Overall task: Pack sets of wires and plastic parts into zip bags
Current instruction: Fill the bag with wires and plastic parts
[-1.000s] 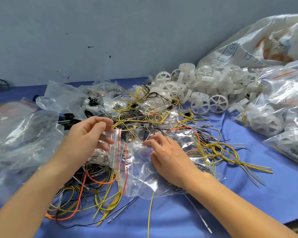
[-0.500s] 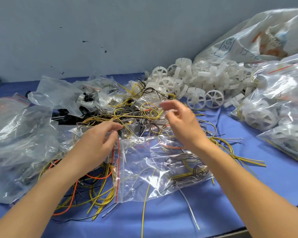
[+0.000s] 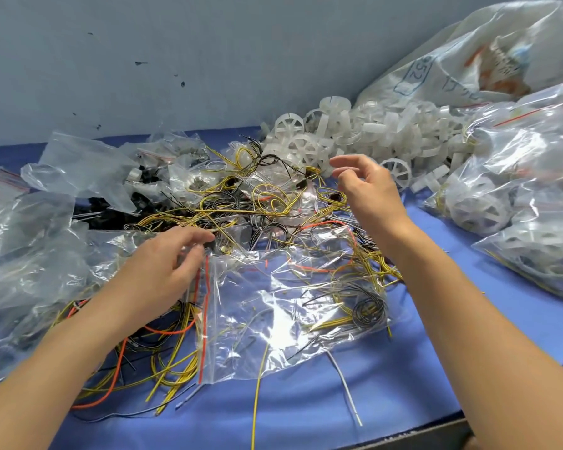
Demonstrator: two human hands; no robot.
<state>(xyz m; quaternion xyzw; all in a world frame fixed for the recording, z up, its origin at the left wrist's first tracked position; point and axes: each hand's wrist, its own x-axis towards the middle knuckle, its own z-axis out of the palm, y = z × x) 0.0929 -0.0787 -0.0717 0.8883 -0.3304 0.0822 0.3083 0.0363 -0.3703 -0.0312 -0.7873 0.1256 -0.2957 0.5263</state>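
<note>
A clear zip bag (image 3: pixel 273 316) with a red seal strip lies flat on the blue table, with a few coiled wires inside near its right end. My left hand (image 3: pixel 163 267) is at the bag's mouth, and its curled fingers and thumb pinch the edge there. My right hand (image 3: pixel 368 186) hovers above the tangle of yellow, black and orange wires (image 3: pixel 241 209), fingers loosely bent and holding nothing. Just beyond it sits the pile of white plastic wheels (image 3: pixel 371 134).
Filled clear bags of wheels and wires (image 3: pixel 517 196) are stacked at the right, below a big white sack (image 3: pixel 468 60). Crumpled clear bags (image 3: pixel 20 241) cover the left, with black parts (image 3: pixel 111 209) behind. The table's front edge (image 3: pixel 436 430) runs at lower right.
My right hand has lifted off the zip bag and moved up and away toward the wires and wheels. My left hand has stayed at the bag's mouth.
</note>
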